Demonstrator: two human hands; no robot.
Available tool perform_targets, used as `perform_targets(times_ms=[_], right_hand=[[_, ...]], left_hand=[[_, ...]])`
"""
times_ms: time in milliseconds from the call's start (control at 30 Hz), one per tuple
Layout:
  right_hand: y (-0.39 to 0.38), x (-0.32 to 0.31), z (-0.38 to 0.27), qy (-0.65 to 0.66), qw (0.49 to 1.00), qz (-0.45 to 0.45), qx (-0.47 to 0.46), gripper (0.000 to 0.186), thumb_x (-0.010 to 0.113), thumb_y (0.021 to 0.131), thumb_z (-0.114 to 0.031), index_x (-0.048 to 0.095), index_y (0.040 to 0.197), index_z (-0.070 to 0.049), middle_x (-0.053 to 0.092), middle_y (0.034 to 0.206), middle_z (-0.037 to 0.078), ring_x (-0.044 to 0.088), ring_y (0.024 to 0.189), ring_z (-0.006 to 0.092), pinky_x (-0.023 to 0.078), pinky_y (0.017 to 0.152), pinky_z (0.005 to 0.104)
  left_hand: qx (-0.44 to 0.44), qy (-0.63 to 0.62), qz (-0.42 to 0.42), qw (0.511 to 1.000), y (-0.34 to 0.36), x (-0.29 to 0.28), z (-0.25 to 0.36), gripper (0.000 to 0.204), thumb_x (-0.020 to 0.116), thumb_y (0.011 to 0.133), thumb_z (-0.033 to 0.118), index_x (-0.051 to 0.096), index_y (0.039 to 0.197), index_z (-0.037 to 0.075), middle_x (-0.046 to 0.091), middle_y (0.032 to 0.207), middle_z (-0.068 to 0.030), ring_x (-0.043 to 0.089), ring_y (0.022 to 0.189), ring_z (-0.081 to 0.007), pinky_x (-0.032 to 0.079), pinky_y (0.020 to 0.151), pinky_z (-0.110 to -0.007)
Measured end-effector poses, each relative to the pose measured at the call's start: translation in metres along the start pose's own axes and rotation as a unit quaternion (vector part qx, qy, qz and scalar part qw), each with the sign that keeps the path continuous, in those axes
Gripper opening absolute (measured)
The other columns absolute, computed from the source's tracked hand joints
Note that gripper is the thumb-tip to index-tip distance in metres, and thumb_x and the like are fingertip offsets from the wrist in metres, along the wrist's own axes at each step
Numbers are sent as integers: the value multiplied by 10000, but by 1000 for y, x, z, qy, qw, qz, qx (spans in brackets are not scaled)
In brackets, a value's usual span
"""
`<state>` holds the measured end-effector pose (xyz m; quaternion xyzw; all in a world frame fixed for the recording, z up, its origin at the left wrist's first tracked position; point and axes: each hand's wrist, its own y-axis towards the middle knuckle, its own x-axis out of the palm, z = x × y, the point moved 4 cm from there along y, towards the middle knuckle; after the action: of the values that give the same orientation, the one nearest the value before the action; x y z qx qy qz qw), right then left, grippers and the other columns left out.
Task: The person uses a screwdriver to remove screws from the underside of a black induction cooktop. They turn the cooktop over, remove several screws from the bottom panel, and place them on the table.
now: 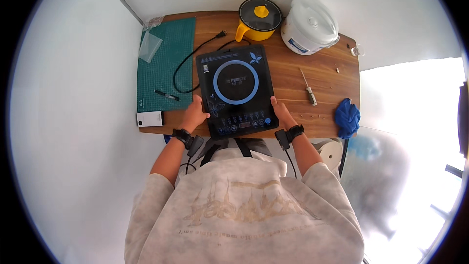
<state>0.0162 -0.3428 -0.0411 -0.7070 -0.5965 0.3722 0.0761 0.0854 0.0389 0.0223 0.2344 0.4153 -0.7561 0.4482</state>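
A black induction cooktop [236,112] with a blue ring and blue flower prints lies face up in front of me, slightly tilted in the view, its lower edge at the table's front edge. My left hand [195,115] grips its left side near the control panel, thumb on the top face. On the opposite side my right hand [282,110] holds the right edge, with most fingers hidden beneath or behind it. From the cooktop's far side a black power cord [176,71] curls left, its plug [221,34] lying on the table.
A green cutting mat [166,80] carries a pen [166,95] and clear plastic bags [149,46]; a white box-like device [150,119] sits below. Behind stand a yellow lidded pot [259,34] and a white lidded bucket [305,29]. Rightward lie a screwdriver [309,90], small bits and a blue cloth [347,119].
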Motion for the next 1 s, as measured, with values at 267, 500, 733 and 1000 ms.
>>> perform_targets(times_ms=[267,500,733,1000], right_hand=[[-38,0,-28,328,922,-134,158,686,667,961,-508,600,1275,98,714,1071,138,697,886,211,583,762,364],[-71,-27,-83,153,963,-189,116,578,708,940,-443,622,1257,32,689,1071,53,643,965,142,511,844,275],[-91,-32,-79,129,970,-205,12,531,723,925,-351,625,1287,25,698,1113,52,632,1014,140,486,901,290],[-113,-36,-79,121,975,-184,-42,481,697,945,-291,631,1283,44,708,1097,65,644,987,137,495,899,284]], left_hand=[[-96,-107,-130,981,13,-1,7,919,842,769,121,232,1421,-99,613,1152,-362,630,1079,-490,544,879,-518],[-33,-57,-50,997,16,22,-27,755,823,779,61,327,1338,-45,649,1026,-290,700,887,-431,570,746,-502],[-33,-110,-100,988,2,5,-7,659,840,763,97,401,1243,-9,669,929,-227,705,826,-391,564,701,-469],[-58,-169,-153,972,-5,22,-12,496,777,835,141,434,1165,-1,682,923,-165,724,801,-263,584,547,-367]])
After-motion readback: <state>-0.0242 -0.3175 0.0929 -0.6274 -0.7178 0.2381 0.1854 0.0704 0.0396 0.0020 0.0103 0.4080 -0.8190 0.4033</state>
